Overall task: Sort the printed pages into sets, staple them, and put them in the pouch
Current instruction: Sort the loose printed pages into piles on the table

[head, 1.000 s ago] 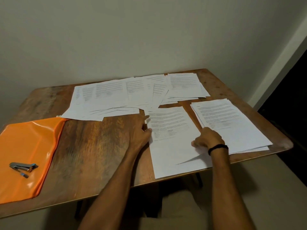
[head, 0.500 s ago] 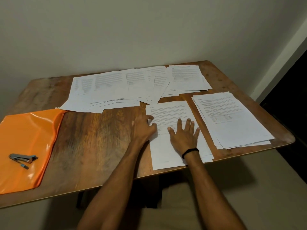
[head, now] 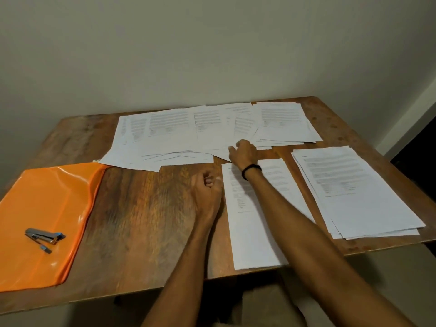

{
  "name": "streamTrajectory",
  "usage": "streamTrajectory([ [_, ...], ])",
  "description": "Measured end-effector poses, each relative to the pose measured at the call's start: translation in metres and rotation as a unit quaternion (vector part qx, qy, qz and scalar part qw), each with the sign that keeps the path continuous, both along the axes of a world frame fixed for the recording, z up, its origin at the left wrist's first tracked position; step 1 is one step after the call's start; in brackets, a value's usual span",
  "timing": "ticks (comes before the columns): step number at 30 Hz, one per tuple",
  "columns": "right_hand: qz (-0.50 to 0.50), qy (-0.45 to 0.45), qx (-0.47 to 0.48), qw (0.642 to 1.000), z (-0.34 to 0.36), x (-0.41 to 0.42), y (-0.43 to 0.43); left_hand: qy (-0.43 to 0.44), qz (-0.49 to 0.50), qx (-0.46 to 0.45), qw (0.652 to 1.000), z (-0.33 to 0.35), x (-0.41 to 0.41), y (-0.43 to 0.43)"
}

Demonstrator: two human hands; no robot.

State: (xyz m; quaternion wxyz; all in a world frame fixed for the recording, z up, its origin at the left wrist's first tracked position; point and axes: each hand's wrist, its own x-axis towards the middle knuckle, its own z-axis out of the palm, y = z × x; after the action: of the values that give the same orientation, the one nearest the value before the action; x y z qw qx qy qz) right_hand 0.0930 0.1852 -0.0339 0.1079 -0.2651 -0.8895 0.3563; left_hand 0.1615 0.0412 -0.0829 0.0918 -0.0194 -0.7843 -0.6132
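Though blur hides whether R hand (head: 244, 153) grips the loose pages (head: 174, 135), L hand (head: 207, 192) is curled, empty.

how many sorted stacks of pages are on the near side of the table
2. The centre stack lies under the right forearm, beside the left hand; the right stack lies near the table's right edge. The loose pages spread behind may hide more.

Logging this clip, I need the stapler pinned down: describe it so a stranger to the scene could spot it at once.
At the left end of the wooden table lies a glossy orange pouch. The stapler rests on the pouch's near half. It is small, grey and metal, unlike the flat white pages elsewhere.
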Motion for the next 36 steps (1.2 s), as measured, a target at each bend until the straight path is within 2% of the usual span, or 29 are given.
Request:
streamTrajectory([
  [3,-0.005,-0.030,-0.011,0.999,-0.004,-0.045,-0.002,-0.030,0.027,0.083,0.996,0.000,-0.003,-0.005],
  [5,-0.016,-0.073,0.016,0.997,-0.009,-0.066,-0.004,-0.042,0.031,0.116,0.992,-0.002,-0.006,-0.008],
  [8,-0.041,-0.105,0.070,0.991,-0.014,-0.085,-0.013,-0.046,0.029,0.126,0.991,-0.002,-0.008,-0.007],
  [12,-0.078,-0.111,0.065,0.989,-0.016,-0.097,-0.019,-0.049,0.026,0.136,0.989,-0.005,-0.011,-0.006],
  [17,-0.089,-0.017,-0.066,0.994,-0.016,-0.093,-0.012,-0.051,0.026,0.139,0.989,-0.003,-0.010,-0.007],
  [23,-0.108,0.085,-0.156,0.978,0.010,-0.060,0.010,-0.058,0.022,0.143,0.988,-0.002,-0.010,-0.007],
  [25,-0.114,0.115,-0.269,0.949,0.019,-0.041,0.027,-0.060,0.022,0.135,0.989,-0.004,-0.010,-0.008],
  [27,-0.124,0.133,-0.399,0.899,0.030,-0.011,0.045,-0.055,0.018,0.138,0.989,-0.006,-0.011,-0.008],
  [30,-0.080,0.099,-0.508,0.852,0.039,0.049,0.070,-0.065,0.022,0.154,0.986,-0.004,-0.010,-0.008],
  [32,-0.027,0.082,-0.523,0.848,0.035,0.089,0.083,-0.071,0.014,0.175,0.982,0.000,-0.009,-0.007],
  [36,0.013,0.026,-0.440,0.897,0.014,0.140,0.095,-0.080,-0.040,0.168,0.982,0.002,-0.007,-0.009],
])
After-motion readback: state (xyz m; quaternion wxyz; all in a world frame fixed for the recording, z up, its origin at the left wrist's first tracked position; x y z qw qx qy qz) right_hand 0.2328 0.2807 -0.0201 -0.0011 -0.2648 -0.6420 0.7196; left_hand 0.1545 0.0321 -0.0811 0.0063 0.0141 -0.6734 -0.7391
